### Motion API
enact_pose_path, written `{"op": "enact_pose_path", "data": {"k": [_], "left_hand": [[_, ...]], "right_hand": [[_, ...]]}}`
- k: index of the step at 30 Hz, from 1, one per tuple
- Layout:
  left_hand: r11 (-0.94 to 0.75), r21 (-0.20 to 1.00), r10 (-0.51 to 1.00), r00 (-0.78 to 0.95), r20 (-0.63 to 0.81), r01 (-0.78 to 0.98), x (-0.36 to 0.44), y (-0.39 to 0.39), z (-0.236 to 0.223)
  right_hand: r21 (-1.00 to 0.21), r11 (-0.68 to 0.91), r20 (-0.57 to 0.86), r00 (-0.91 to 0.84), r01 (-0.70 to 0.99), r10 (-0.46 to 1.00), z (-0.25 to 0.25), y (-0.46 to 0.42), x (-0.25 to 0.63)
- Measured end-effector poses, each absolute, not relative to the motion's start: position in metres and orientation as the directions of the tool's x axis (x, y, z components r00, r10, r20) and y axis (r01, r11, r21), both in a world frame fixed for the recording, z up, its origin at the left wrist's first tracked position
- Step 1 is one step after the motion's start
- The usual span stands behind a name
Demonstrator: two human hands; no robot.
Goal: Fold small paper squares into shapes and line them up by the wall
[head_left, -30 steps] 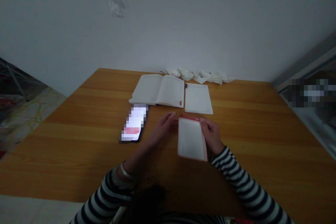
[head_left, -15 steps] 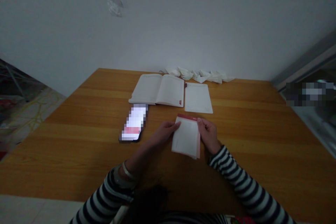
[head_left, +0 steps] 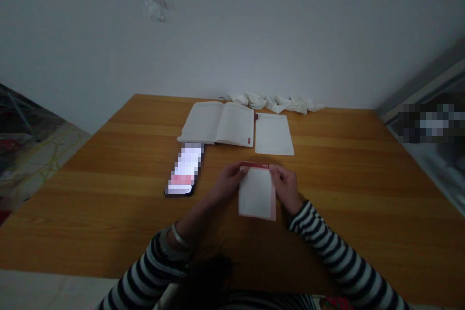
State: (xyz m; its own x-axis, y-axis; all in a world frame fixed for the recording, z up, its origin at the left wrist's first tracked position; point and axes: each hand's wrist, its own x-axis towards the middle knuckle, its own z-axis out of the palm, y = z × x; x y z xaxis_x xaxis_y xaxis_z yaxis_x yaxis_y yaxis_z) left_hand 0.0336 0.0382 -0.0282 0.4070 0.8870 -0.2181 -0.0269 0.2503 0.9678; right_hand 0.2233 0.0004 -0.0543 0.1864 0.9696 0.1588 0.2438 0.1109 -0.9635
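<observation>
Between my two hands is a small white notepad point(head_left: 255, 193) with a red band along its top and a pinkish right edge. My left hand point(head_left: 232, 178) pinches its upper left corner, thumb on the front. At the upper right corner my right hand point(head_left: 285, 184) grips it the same way. The fingers behind the pad are hidden. It is held above the near-middle of the wooden table point(head_left: 334, 169). Beyond it lie an open notebook point(head_left: 235, 123) with blank-looking pages and, to its right, a loose lined sheet point(head_left: 274, 134).
A phone point(head_left: 184, 169) with a lit, blurred screen lies left of my hands, against the notebook's near edge. Crumpled white tissues point(head_left: 276, 103) line the table's back edge by the wall point(head_left: 254, 34). A clear plastic bag point(head_left: 154, 0) hangs on the wall.
My left hand has come in from beside the notepad and taken hold of its upper left corner. The pad has shifted slightly left, my right hand still gripping it.
</observation>
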Motion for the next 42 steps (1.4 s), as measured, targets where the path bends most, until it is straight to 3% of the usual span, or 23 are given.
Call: {"op": "enact_pose_path", "data": {"k": [6, 10, 16, 23, 28, 33, 42], "left_hand": [[0.403, 0.912, 0.754, 0.539, -0.375, 0.072, 0.028, 0.038, -0.038], [0.498, 0.863, 0.662, 0.606, -0.442, 0.085, 0.026, 0.034, -0.031], [0.476, 0.873, 0.672, 0.595, -0.440, 0.108, 0.025, 0.031, -0.027], [0.474, 0.881, 0.781, 0.470, -0.411, -0.017, 0.033, 0.033, -0.036], [0.491, 0.870, 0.774, 0.482, -0.411, -0.049, 0.034, 0.030, -0.035], [0.503, 0.860, 0.638, 0.631, -0.440, 0.091, 0.031, 0.031, -0.036], [0.378, 0.898, 0.605, 0.674, -0.424, 0.226, 0.023, 0.033, -0.034]], "right_hand": [[-0.972, 0.089, 0.145, 0.252, 0.219, 0.957, -0.057, 0.005, 0.232], [-0.993, 0.051, 0.082, 0.324, 0.103, 0.943, -0.059, 0.008, 0.237], [-0.998, 0.064, 0.058, 0.330, -0.010, 0.942, -0.055, 0.010, 0.240], [-0.998, 0.026, 0.036, 0.219, 0.049, 0.975, -0.055, 0.005, 0.233], [-0.998, 0.055, 0.063, 0.253, 0.038, 0.965, -0.058, 0.004, 0.232], [-0.996, 0.077, 0.056, 0.337, -0.049, 0.940, -0.060, 0.006, 0.235], [-0.989, 0.112, 0.061, 0.425, -0.096, 0.903, -0.064, 0.007, 0.239]]}}
